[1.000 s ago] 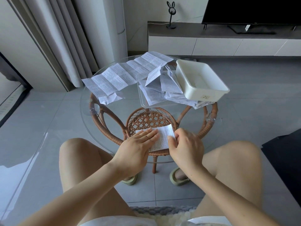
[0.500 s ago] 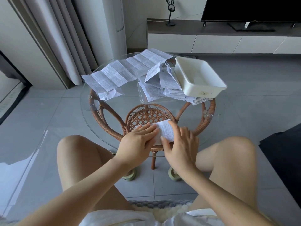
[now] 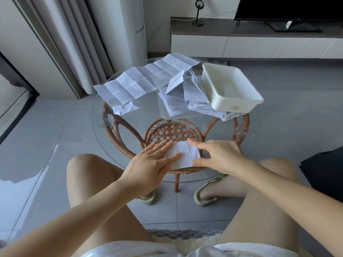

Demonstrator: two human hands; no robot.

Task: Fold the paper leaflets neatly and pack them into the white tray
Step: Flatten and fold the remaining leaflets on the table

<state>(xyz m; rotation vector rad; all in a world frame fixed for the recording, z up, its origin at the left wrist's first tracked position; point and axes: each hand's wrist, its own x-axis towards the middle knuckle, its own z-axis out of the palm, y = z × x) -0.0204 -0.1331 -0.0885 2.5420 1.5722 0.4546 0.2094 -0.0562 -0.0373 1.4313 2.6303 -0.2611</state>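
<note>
A folded printed leaflet (image 3: 185, 154) lies flat on the near part of the round glass table (image 3: 104, 138). My left hand (image 3: 150, 164) presses on its left half with straight fingers. My right hand (image 3: 220, 154) is spread at its right edge, index finger at the far corner and thumb at the near corner. The white tray (image 3: 239, 102) stands at the far right of the table, partly on a pile of loose leaflets (image 3: 181, 102). A long unfolded leaflet (image 3: 146, 78) stretches across the far left.
A clear flat tray (image 3: 163, 115) lies under the leaflet pile. The table has a rattan frame (image 3: 115, 130) with a woven lower shelf. My bare knees and sandalled feet are under the near edge. A curtain, a TV cabinet and a dark object at right surround the table.
My right hand has uncurled and moved to the leaflet's right edge, fingers now spread. My left hand has flattened further onto the paper. The camera has moved closer.
</note>
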